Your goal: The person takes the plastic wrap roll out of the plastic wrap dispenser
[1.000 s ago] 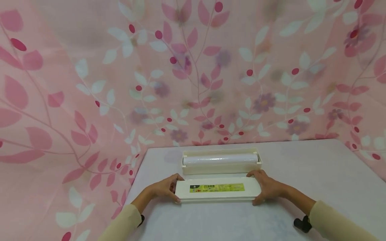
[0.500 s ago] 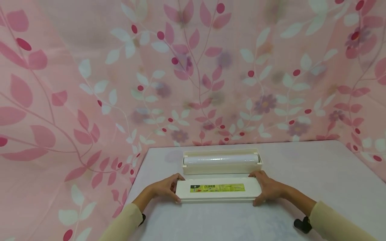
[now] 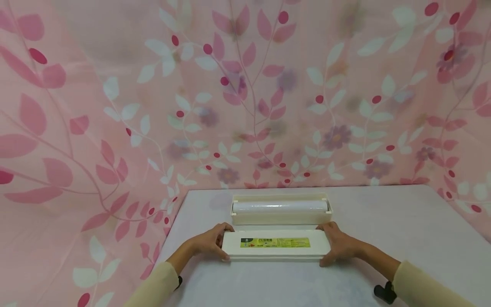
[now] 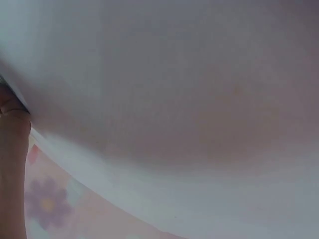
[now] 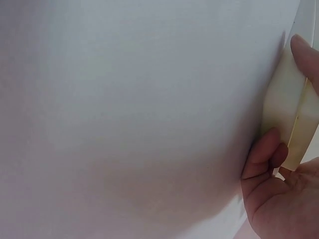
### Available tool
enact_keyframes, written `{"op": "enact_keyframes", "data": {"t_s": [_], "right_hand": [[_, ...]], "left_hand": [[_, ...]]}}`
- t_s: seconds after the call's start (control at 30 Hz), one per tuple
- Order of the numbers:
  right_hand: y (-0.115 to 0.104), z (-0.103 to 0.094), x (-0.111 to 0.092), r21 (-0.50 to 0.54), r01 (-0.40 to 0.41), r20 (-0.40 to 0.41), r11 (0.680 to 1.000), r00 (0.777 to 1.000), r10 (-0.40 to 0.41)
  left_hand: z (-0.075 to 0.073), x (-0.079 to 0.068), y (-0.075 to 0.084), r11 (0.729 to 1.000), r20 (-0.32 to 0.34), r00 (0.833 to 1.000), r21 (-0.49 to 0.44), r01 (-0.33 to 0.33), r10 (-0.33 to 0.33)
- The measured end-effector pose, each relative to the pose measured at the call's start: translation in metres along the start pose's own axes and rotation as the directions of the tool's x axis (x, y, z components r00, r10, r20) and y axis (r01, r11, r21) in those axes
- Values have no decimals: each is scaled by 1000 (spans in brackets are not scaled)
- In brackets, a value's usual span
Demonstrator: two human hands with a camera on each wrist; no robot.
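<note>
A long cream-white lid (image 3: 274,251) with a yellow-green label lies flat on the table, label side up, in the head view. My left hand (image 3: 211,243) grips its left end, thumb at the front corner and fingers at the back corner. At the other end my right hand (image 3: 339,244) holds it the same way; in the right wrist view that hand (image 5: 279,194) has its thumb and curled fingers on the end of the cream plastic. Just behind stands an uncovered cream box (image 3: 281,219) with a roll of cling film (image 3: 280,207) inside. The left wrist view catches little of the left hand (image 4: 12,109).
A white cloth covers the table (image 3: 383,221). Behind it and along both sides hangs a pink curtain (image 3: 268,94) with leaves and flowers. Dark straps with small black devices (image 3: 385,292) sit at the wrists.
Both hands keep their hold on the lid, which stays in place. The head view has tilted slightly, so the table and box appear a little lower.
</note>
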State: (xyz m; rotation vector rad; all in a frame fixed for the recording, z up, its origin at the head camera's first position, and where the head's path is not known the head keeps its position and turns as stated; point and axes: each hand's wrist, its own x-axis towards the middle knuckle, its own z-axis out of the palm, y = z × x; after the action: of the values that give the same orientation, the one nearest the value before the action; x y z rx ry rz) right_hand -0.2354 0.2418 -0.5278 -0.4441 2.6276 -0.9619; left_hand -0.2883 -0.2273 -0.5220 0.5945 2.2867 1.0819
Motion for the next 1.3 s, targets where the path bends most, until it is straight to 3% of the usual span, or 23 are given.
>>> {"op": "enact_keyframes", "data": {"t_s": [0.13,0.27,0.37,0.5,0.63,0.73,0.9,1.13,1.23,1.3], "right_hand": [[-2,6,-1,-21,0,5,1000,1000,0],[-6,-1,-6,-74,32,-33,997,999,-34],[-7,-15,-23,-151,63,-69,987,995,-74],[-4,-31,-52,-223,44,-138,974,987,-76],[5,-40,-69,-239,8,-251,971,966,-69],[14,-41,-71,-322,13,-352,947,927,-133],[22,-45,-57,-470,18,-467,883,843,-266],[31,-61,-40,-523,-27,-511,852,810,-288],[38,-64,-36,-576,-37,-531,816,777,-339],[40,-65,-34,-602,-41,-537,798,760,-366]], "left_hand": [[4,-7,-1,999,-20,1000,43,-7,8],[9,-9,1,997,-68,997,64,-33,37],[12,-14,4,993,-85,995,113,-32,42],[5,-35,8,977,-148,987,212,-22,54],[-7,-58,5,953,-305,948,303,8,89],[-9,-60,0,924,-387,916,378,56,103],[-7,-50,-3,874,-463,880,465,140,106],[-11,-46,4,810,-528,824,564,158,207],[-12,-43,5,768,-560,793,609,198,239],[-13,-41,5,744,-571,785,628,229,241]]}}
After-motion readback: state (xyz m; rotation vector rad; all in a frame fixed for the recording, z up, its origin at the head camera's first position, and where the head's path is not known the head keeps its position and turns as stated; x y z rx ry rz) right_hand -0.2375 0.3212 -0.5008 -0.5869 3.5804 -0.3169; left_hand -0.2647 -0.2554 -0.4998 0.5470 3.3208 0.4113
